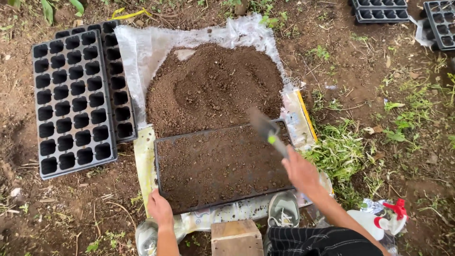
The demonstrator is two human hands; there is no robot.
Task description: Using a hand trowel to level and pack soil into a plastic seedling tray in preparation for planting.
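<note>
- Your right hand was wrapped closed around the handle of a small grey hand trowel with a green mark on its neck, the blade raised and blurred above the far right corner of the tray.
- Your left hand was clamped on the near left rim of the black rectangular seedling tray, fingers curled over the edge.
- That tray lay straight in front of you on a pale plastic sheet spread over the ground, and loose brown soil covered it from rim to rim, so its cells no longer showed; by my judgement the filling was largely done, with levelling and clearing the surplus left.
- Just beyond the tray's far rim sat the large mound of dark brown potting soil, touching it or nearly so.
- To the left, the empty black cell trays lay stacked and overlapping, unfilled, apart from the filled tray.
- More black trays sat far off at the upper right.
- Room was tight at your near side: grey shoes, a wooden block and a white spray bottle with a red trigger crowded there; the grassy right side was open.
</note>
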